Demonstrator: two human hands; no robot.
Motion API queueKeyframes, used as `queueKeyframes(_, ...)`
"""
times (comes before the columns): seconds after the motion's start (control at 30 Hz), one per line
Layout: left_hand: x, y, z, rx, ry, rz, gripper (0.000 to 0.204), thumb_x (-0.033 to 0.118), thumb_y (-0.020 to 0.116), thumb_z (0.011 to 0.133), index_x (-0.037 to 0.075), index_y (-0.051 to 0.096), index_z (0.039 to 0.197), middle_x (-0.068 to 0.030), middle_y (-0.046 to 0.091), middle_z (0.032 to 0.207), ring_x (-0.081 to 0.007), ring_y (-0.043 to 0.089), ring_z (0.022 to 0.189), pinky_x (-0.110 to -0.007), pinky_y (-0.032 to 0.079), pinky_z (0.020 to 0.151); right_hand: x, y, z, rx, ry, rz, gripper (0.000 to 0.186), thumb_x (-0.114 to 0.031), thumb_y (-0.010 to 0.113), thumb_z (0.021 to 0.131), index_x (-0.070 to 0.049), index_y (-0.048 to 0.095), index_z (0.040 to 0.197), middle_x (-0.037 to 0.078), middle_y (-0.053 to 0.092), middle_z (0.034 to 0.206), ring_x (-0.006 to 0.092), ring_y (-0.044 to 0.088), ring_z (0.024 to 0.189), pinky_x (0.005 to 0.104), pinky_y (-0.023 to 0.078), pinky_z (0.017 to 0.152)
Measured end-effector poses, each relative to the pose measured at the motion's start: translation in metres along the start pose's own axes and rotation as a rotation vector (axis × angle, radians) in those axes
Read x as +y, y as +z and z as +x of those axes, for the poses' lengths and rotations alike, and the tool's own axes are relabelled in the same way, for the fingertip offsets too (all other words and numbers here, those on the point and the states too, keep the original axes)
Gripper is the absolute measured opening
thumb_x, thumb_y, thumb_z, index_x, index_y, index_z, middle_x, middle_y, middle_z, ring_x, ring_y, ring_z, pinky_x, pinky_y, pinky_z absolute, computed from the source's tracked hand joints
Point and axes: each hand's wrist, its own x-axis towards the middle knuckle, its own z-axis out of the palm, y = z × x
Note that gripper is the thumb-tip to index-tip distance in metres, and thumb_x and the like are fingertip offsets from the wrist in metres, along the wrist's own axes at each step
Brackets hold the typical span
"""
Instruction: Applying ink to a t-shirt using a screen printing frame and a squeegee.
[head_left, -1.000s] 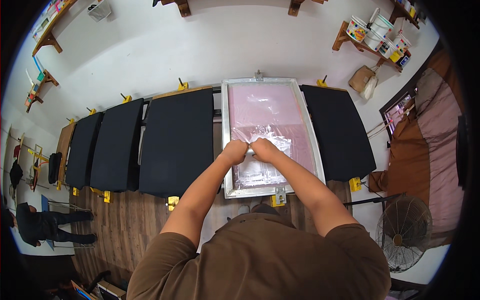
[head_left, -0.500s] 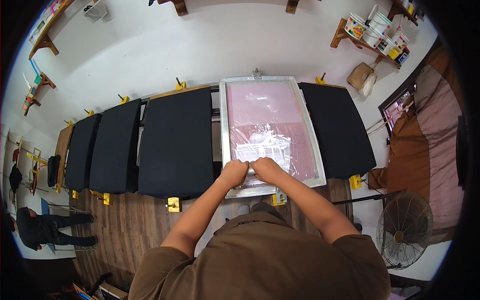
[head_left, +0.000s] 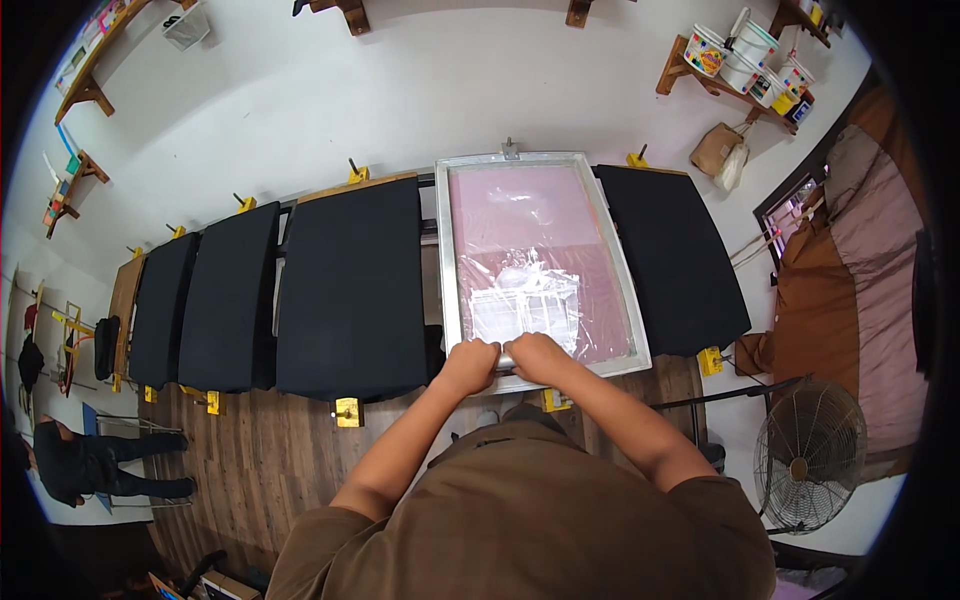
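A screen printing frame (head_left: 447, 250) with a metal rim and pinkish mesh lies over one of the boards in the row. White tape and shiny clear film cover part of its mesh. Side by side at the frame's near end, my left hand (head_left: 469, 368) and my right hand (head_left: 537, 360) are both closed around a squeegee. Only a bit of the squeegee (head_left: 504, 361) shows between my fists; its blade is hidden beneath them.
Boards covered in black fabric (head_left: 350, 285) stretch off to the left, and another black board (head_left: 675, 260) stands to the right. Yellow clamps (head_left: 348, 411) stick out along the near edge. A floor fan (head_left: 808, 460) is at lower right. Another person (head_left: 65, 460) stands far left.
Both hands have come slightly nearer to me with the squeegee, down to the frame's near rim. More of the white tape on the mesh shows now.
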Motion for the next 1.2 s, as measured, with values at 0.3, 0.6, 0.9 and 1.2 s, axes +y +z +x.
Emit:
queueKeyframes(0.3,-0.039,-0.067,0.082,-0.126,-0.003,-0.069,0.015,0.012,0.071,0.07,0.005,0.074,0.083,-0.0216,0.073,0.086,-0.0388,0.072,0.086,-0.047,0.058,0.081,0.045,-0.071,0.08,-0.138,-0.02,0.042,0.026,-0.015,0.079,0.073,-0.004,0.075,0.096,0.021,0.073,0.093,0.0375,0.071,0.093,0.0441,0.057,0.085)
queueKeyframes(0.6,-0.067,-0.04,0.098,0.006,-0.018,-0.043,0.014,0.012,0.07,0.074,0.004,0.073,0.085,-0.0211,0.072,0.087,-0.0401,0.071,0.086,-0.048,0.057,0.081,0.059,-0.056,0.106,-0.05,-0.001,-0.08,0.02,-0.012,0.078,0.073,-0.001,0.073,0.089,0.022,0.072,0.09,0.0386,0.071,0.089,0.046,0.058,0.084)
queueKeyframes(0.9,-0.05,-0.023,0.078,0.049,-0.068,0.012,0.013,0.008,0.066,0.076,0.005,0.07,0.089,-0.0212,0.071,0.083,-0.0402,0.071,0.084,-0.049,0.058,0.078,0.053,-0.026,0.081,0.088,0.035,-0.048,0.019,-0.009,0.075,0.076,-0.002,0.068,0.093,0.021,0.071,0.088,0.0399,0.071,0.088,0.0481,0.057,0.081)
queueKeyframes(1.2,-0.017,0.005,0.028,0.176,0.014,-0.03,0.008,0.002,0.061,0.078,0.002,0.063,0.086,-0.018,0.069,0.085,-0.0398,0.07,0.085,-0.046,0.057,0.091,0.017,-0.008,0.025,0.1,0.019,-0.023,0.02,-0.005,0.072,0.078,0.0,0.065,0.097,0.019,0.072,0.096,0.0371,0.071,0.092,0.0471,0.057,0.081)
